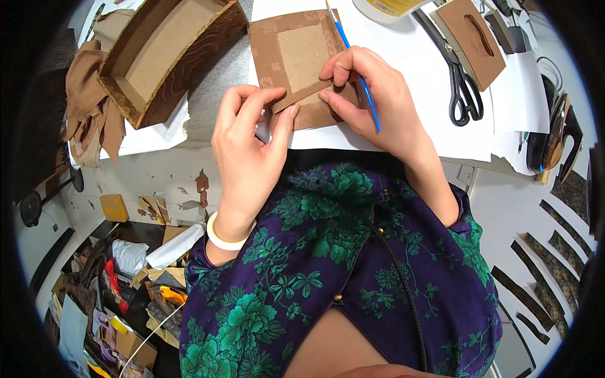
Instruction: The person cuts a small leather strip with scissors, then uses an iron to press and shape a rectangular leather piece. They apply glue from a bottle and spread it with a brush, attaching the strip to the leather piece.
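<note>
Between my two hands a narrow brown leather-like strip [302,96] slants over a brown panel [267,47] that has a tan rectangle [307,53] in its middle. My left hand [249,129] pinches the strip's lower left end between thumb and fingers. At the upper right end, the thumb and bent index finger of my right hand [378,94] grip the same strip. A slim blue paintbrush [341,33] lies across the right hand, tucked among its fingers, its tip pointing away from me. The panel rests on white paper [450,135].
An open curved box [157,47] with dark patterned sides stands at left, beside brown scraps [88,88]. Black-handled scissors [463,94] and a brown slotted block [472,41] lie at right. A white tub [391,7] is at the far edge. Below left sits a cluttered bin [132,283].
</note>
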Motion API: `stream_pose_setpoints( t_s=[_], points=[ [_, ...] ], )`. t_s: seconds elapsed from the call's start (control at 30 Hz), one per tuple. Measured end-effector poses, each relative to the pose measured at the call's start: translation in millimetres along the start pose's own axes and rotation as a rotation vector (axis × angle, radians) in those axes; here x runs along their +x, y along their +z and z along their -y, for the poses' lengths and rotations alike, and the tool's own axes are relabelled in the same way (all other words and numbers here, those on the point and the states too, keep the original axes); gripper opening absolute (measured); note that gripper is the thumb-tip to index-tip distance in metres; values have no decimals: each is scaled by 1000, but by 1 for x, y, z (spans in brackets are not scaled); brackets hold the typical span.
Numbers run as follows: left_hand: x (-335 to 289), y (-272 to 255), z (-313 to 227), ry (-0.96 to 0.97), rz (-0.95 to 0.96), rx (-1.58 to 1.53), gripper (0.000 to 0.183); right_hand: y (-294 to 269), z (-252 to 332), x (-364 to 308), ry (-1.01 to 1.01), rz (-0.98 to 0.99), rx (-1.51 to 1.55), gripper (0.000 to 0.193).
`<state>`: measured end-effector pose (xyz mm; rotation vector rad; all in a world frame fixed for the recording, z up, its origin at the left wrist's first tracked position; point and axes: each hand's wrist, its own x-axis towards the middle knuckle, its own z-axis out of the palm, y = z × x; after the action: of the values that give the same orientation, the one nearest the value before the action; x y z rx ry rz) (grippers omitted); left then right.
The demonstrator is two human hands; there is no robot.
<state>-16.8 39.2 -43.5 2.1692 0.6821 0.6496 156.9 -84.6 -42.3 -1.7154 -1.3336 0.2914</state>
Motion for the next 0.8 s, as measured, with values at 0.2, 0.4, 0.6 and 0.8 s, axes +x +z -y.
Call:
stream_pose_setpoints(
  t_s=[0.2, 0.4, 0.6, 0.8],
  points=[
    [4, -1, -7, -56, 55, -37, 14, 2, -6, 0, -49, -3, -1, 30],
    [4, 1, -5, -2, 60, -21, 14, 0, -2, 2, -89, 0, -32, 27],
    [0, 1, -9, -25, 9, -62, 18, -2, -2, 3, -72, 56, 22, 26],
    [3, -4, -8, -37, 102, -292, 18, -9, 13, 6, 27, 103, 273, 30]
  ],
)
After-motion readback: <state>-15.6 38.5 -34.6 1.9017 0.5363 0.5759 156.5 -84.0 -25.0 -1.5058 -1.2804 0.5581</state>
